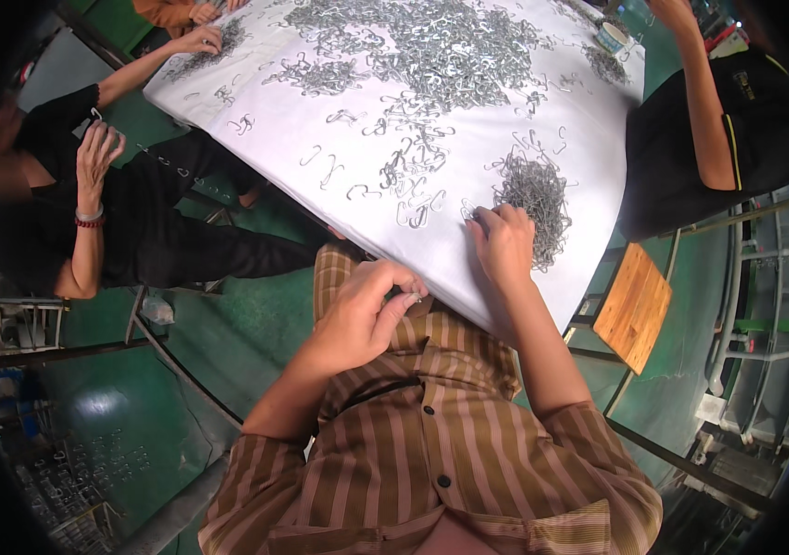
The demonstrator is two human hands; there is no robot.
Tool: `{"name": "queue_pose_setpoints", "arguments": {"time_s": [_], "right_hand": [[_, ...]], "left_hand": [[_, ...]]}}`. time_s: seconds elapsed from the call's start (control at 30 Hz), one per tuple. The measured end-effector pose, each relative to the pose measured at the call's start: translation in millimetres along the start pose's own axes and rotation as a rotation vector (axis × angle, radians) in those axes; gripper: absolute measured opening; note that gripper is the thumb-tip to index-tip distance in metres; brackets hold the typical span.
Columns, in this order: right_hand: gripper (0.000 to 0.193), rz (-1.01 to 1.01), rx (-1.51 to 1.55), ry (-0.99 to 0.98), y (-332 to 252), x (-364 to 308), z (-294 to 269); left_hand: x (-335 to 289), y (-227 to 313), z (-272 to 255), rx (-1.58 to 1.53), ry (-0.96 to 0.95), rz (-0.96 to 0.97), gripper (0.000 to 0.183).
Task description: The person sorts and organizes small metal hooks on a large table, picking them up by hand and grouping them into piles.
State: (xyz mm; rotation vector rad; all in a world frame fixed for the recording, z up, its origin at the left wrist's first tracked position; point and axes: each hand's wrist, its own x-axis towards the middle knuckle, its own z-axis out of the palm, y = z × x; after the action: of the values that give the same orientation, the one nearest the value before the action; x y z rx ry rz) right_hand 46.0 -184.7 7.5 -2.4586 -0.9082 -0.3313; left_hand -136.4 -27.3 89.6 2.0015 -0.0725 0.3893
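My left hand (366, 314) is closed in front of my lap, just off the table's near edge. Its thumb and fingertips pinch something small that I cannot make out. On the white-covered table (478, 139), my right hand (506, 248) lies with curled fingers against the left side of a dense pile of small metal wire pieces (550, 196). A bright metal hook (470, 213) shows at its thumb and fingertips. Loose S-shaped metal hooks (417, 153) lie scattered beyond my hands, leading to a large heap of hooks (454, 55).
A person in black (89, 185) sits at the left, one raised hand holding a small piece. Another in dark clothes (714, 139) sits at the right. A hand (200, 40) works at the far left corner. A round tub (611, 38) and a wooden stool (633, 310) stand rightward.
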Motion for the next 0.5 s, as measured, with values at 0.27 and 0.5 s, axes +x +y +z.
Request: {"name": "queue_pose_setpoints", "arguments": {"time_s": [0.27, 0.5], "right_hand": [[0.009, -0.068, -0.132, -0.056, 12, 15, 12], [0.008, 0.353, 0.86, -0.222, -30, -1, -32]], "left_hand": [[-5, -4, 4, 0.004, 0.01, -0.018, 0.009], [-5, -10, 11, -0.012, -0.007, -0.101, 0.009]]}}
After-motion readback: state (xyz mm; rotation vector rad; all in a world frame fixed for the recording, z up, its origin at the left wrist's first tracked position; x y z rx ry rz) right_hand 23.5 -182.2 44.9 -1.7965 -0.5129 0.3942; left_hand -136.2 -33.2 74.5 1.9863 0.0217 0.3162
